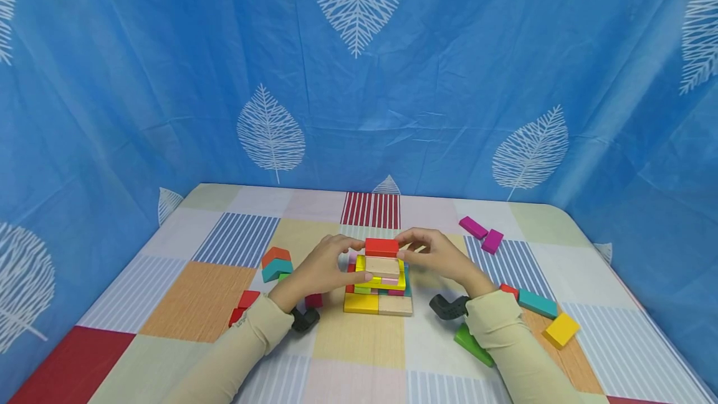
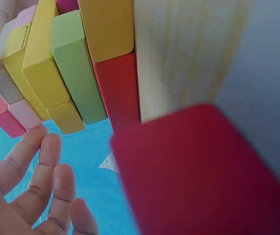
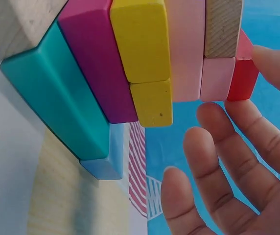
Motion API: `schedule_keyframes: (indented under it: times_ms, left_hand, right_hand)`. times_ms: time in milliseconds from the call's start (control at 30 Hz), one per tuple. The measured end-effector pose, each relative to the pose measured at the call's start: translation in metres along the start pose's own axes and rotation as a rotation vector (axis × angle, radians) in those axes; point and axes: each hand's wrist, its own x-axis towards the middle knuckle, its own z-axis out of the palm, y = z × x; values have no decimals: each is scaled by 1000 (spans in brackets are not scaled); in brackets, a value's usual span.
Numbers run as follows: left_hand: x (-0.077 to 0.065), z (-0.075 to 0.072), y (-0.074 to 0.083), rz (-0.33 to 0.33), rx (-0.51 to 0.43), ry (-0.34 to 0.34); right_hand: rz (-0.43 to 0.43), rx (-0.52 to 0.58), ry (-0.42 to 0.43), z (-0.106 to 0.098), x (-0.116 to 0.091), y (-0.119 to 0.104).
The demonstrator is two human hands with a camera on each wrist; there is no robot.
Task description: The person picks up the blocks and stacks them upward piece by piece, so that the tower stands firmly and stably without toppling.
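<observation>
Between the two hands stands a layered stack of coloured wooden blocks, with yellow blocks (image 1: 361,304) at its base. On top lies a red block (image 1: 382,247), above a plain wood block (image 1: 382,267). My right hand (image 1: 434,254) pinches the red block's right end between thumb and index finger; the other fingers spread beside the stack. My left hand (image 1: 328,267) flanks the other side, fingers fairly straight. Its index fingertip touches a pink block (image 2: 25,113) near the top in the left wrist view, and its thumb lies at the stack's front.
Orange (image 1: 276,257) and teal (image 1: 277,270) blocks lie left of the stack, near red blocks (image 1: 248,298). To the right are a green block (image 1: 473,345), a teal block (image 1: 537,303) and a yellow block (image 1: 561,330). Two magenta blocks (image 1: 492,241) lie farther back. Blue curtains surround the table.
</observation>
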Motion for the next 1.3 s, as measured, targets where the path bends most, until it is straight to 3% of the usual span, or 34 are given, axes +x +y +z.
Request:
schedule_keyframes:
  times_ms: [367,533,700,800,1000,1300]
  left_hand:
    - [-1,0,0,-12,-2,-1]
    - [-3,0,0,4,14,-2]
    - [-2,0,1,13,22,-5]
    - [-1,0,1,7,20,-8]
    - [-1,-1,0,4,9,-11]
    - [0,1,-1,9,13,-9]
  right_hand:
    - [-7,-87,20,-17,-20,-13]
    - [-27,-131,-109,-27,-43,-17]
    - [-57,-132,-346,-38,-71,-12]
    - [-14,-136,-445,-42,-88,-7]
    - [37,-142,-488,-51,-108,0]
    - [-55,-160,-527,-54,-119,12]
